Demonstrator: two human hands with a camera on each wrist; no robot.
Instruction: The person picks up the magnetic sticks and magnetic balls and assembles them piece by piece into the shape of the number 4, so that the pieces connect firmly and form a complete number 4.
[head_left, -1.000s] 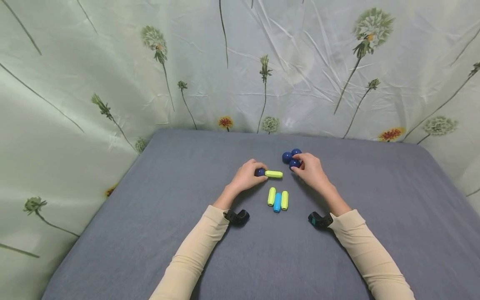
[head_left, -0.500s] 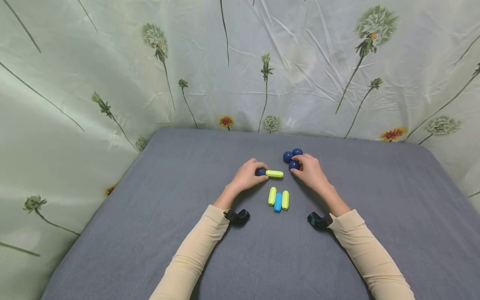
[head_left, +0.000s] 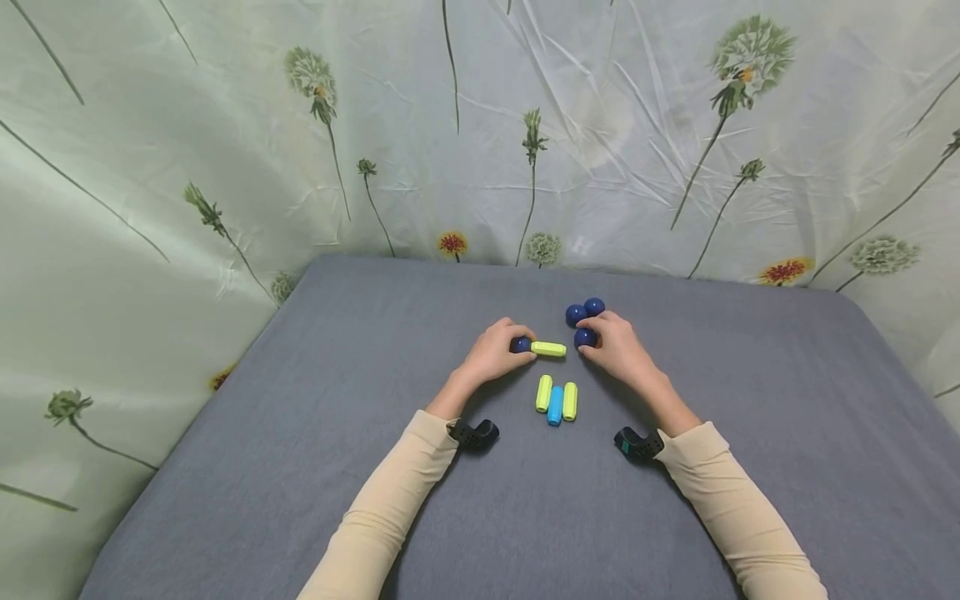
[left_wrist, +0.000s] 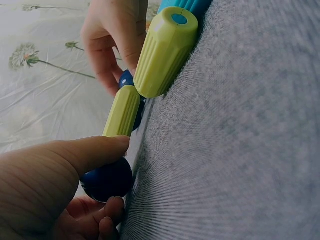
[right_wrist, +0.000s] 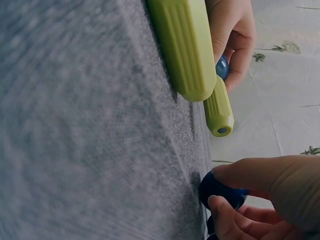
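Observation:
My left hand (head_left: 495, 350) grips a dark blue ball (left_wrist: 107, 180) between thumb and fingers. Touching that ball, a yellow-green ribbed rod (head_left: 549, 349) points right, its free end showing a small hole in the right wrist view. Just right of the rod's end, my right hand (head_left: 617, 343) pinches a second dark blue ball (head_left: 585, 337), thumb on the near side. A small gap separates this ball from the rod. Behind the right fingers lie two more dark blue balls (head_left: 576, 315), side by side.
Nearer the person, two yellow-green rods (head_left: 543, 393) flank a blue rod (head_left: 555, 406), all lying side by side. A grey cloth (head_left: 555, 517) covers the surface. Behind it hangs a flower-patterned curtain (head_left: 420, 167). Both wrists carry black bands (head_left: 476, 435).
My right hand has drawn its ball slightly left and nearer, away from the other two balls and toward the rod's end. The left hand has stayed in place.

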